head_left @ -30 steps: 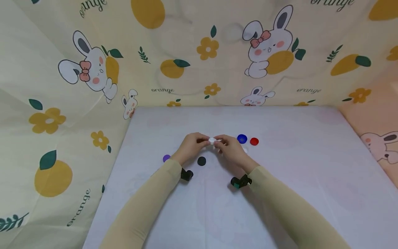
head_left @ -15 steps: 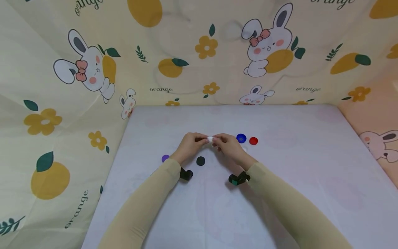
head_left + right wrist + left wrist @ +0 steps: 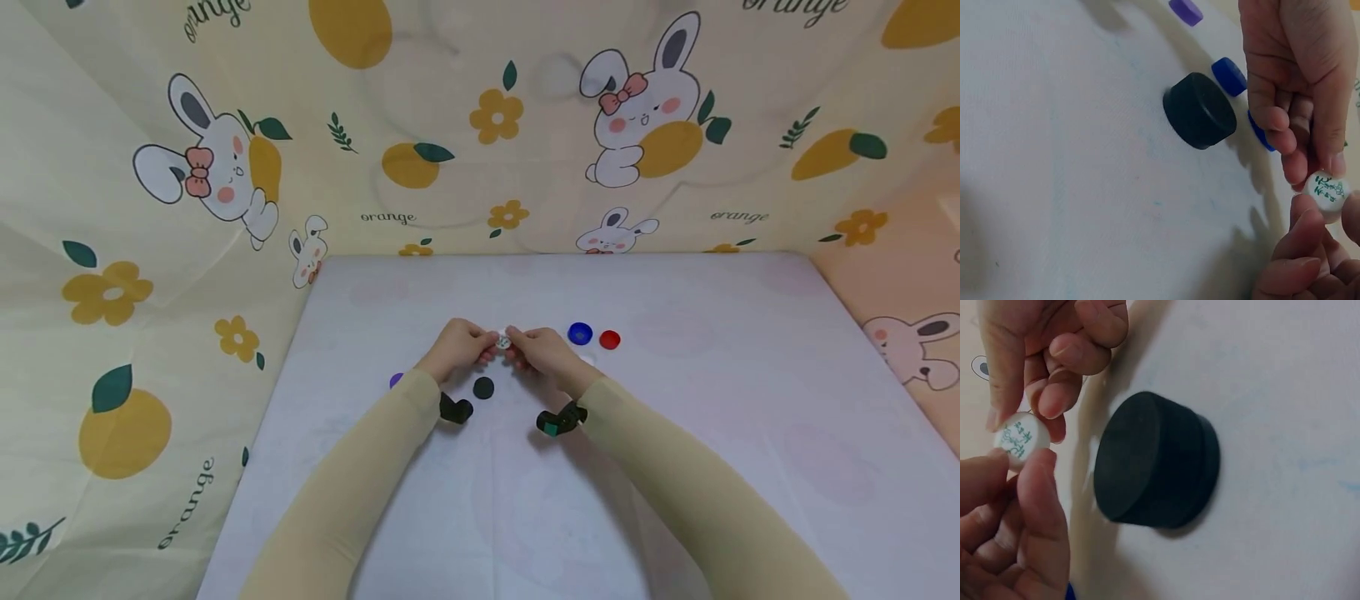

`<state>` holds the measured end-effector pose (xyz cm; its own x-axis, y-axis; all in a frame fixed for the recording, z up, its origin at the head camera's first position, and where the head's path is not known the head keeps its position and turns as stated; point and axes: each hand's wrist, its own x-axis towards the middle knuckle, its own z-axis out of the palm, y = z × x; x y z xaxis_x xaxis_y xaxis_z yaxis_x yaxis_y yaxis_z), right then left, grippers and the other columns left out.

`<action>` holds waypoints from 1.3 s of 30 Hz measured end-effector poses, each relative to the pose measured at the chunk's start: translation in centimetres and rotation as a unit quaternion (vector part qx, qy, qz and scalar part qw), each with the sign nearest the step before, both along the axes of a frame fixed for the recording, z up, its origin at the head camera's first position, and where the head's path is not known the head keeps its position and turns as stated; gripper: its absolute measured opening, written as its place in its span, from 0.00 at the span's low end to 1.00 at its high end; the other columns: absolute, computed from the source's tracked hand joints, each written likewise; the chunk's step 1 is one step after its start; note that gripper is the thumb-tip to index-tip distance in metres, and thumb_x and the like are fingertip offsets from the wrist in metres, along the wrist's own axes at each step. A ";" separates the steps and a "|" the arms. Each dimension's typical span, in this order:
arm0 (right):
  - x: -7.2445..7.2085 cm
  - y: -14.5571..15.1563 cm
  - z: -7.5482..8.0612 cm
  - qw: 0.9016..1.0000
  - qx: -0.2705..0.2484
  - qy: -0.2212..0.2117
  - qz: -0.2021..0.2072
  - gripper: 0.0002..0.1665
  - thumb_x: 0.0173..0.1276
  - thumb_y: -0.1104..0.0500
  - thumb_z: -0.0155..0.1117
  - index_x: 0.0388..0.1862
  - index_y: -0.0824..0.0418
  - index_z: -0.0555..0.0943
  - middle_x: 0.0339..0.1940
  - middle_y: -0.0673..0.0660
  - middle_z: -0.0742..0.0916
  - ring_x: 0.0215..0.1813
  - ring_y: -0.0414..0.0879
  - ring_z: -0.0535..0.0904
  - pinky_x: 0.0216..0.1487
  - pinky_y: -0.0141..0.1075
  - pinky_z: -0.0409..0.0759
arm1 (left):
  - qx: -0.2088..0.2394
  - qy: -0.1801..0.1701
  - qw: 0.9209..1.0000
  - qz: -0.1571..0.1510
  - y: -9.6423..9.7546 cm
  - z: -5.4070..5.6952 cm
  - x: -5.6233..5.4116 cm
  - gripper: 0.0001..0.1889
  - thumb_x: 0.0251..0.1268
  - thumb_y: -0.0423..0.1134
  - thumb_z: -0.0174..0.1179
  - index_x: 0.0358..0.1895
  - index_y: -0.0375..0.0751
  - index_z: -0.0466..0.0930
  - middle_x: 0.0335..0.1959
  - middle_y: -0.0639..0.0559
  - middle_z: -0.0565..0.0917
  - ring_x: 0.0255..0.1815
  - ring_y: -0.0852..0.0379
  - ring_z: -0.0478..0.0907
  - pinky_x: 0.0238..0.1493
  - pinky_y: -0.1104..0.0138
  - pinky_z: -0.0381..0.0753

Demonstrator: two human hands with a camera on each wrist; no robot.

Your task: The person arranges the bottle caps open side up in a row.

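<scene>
In the head view, a purple cap [image 3: 395, 381] is partly hidden by the left sleeve [image 3: 341, 487], and a pale thing [image 3: 588, 360] beyond the right hand [image 3: 546, 350] is hard to make out. A small white cap [image 3: 503, 342] is pinched by both hands, at three o'clock from the left hand [image 3: 457, 347] and nine o'clock from the right. A black cap [image 3: 483, 388] is seen at seven o'clock from it.

In the left wrist view, the left hand is cut off by the frame. The round white face is marked in green, too small to be read; its rim is gripped from twelve o'clock by the right hand, from six by the left.

In the right wrist view, a blue cap [image 3: 1260, 132] is partly covered by the left hand; the white cap is held between both hands' fingertips
</scene>
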<state>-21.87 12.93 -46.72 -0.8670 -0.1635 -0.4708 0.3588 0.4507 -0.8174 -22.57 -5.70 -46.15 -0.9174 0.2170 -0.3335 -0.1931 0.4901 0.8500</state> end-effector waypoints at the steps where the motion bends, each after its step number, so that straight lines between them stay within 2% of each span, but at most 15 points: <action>1: 0.0 0.0 0.0 1.000 0.002 -0.002 0.001 0.29 0.72 0.37 0.53 0.37 0.61 0.84 0.26 0.54 0.81 0.30 0.47 0.72 0.35 0.36 0.69 | -0.002 -0.007 1.000 0.000 0.0 0.0 0.0 0.17 0.71 0.46 0.58 0.33 0.36 0.87 0.25 0.47 0.84 0.24 0.59 0.77 0.32 0.70 0.73; 9: 0.0 -0.2 -0.3 0.999 0.036 0.003 -0.001 0.28 0.72 0.37 0.53 0.35 0.61 0.83 0.24 0.54 0.78 0.27 0.47 0.71 0.30 0.35 0.67 | -0.009 -0.052 0.999 0.003 0.2 0.3 0.2 0.18 0.71 0.47 0.56 0.33 0.34 0.86 0.24 0.48 0.82 0.22 0.58 0.76 0.30 0.69 0.74; 13: 0.0 -0.5 -0.5 0.998 0.055 0.035 0.001 0.26 0.73 0.41 0.54 0.33 0.62 0.83 0.24 0.55 0.81 0.25 0.45 0.71 0.27 0.34 0.68 | -0.017 -0.056 0.998 -0.004 0.2 0.4 0.3 0.18 0.71 0.45 0.56 0.33 0.33 0.86 0.23 0.48 0.81 0.21 0.58 0.75 0.29 0.69 0.73; 15: 0.2 -0.7 -0.4 0.996 0.066 0.056 0.004 0.25 0.74 0.43 0.54 0.31 0.62 0.83 0.24 0.56 0.82 0.25 0.45 0.72 0.27 0.34 0.69 | -0.028 -0.046 0.998 -0.010 0.1 0.3 0.3 0.18 0.71 0.45 0.57 0.32 0.33 0.86 0.22 0.49 0.82 0.21 0.59 0.74 0.28 0.69 0.72; 18: 0.4 -0.9 -0.4 0.993 0.083 0.078 0.006 0.22 0.73 0.46 0.56 0.29 0.62 0.82 0.22 0.56 0.83 0.25 0.45 0.73 0.26 0.34 0.70 | -0.074 -0.020 0.997 -0.027 0.2 0.3 0.4 0.18 0.70 0.45 0.57 0.28 0.35 0.86 0.19 0.50 0.81 0.20 0.60 0.72 0.28 0.69 0.70; 22: 0.6 -1.1 -0.6 0.992 0.095 0.087 0.010 0.20 0.73 0.48 0.57 0.28 0.61 0.80 0.21 0.55 0.82 0.25 0.45 0.75 0.25 0.34 0.71 | -0.141 0.013 0.989 -0.049 0.4 0.5 0.5 0.19 0.69 0.46 0.57 0.24 0.37 0.87 0.15 0.52 0.80 0.19 0.59 0.71 0.29 0.67 0.67; 25: 0.6 -1.2 -0.6 0.991 0.096 0.090 0.017 0.19 0.73 0.49 0.57 0.29 0.61 0.80 0.21 0.55 0.83 0.25 0.45 0.76 0.25 0.34 0.74 | -0.161 0.029 0.985 -0.056 0.5 0.6 0.6 0.19 0.69 0.45 0.57 0.22 0.38 0.87 0.13 0.53 0.79 0.19 0.59 0.71 0.29 0.67 0.68; 32: 0.7 -1.2 -0.7 0.991 0.092 0.095 0.030 0.14 0.71 0.52 0.61 0.31 0.61 0.79 0.22 0.56 0.83 0.25 0.45 0.77 0.25 0.35 0.76 | -0.170 0.036 0.984 -0.050 0.6 0.4 0.4 0.16 0.67 0.44 0.60 0.23 0.40 0.87 0.14 0.54 0.80 0.18 0.60 0.72 0.27 0.69 0.69; 39: 0.7 -1.2 -0.8 0.991 0.089 0.095 0.027 0.12 0.70 0.54 0.63 0.31 0.61 0.79 0.22 0.56 0.83 0.24 0.45 0.77 0.25 0.34 0.75 | -0.166 0.064 0.983 -0.048 0.6 -0.3 0.4 0.14 0.64 0.42 0.61 0.22 0.43 0.87 0.13 0.56 0.80 0.18 0.61 0.73 0.26 0.69 0.69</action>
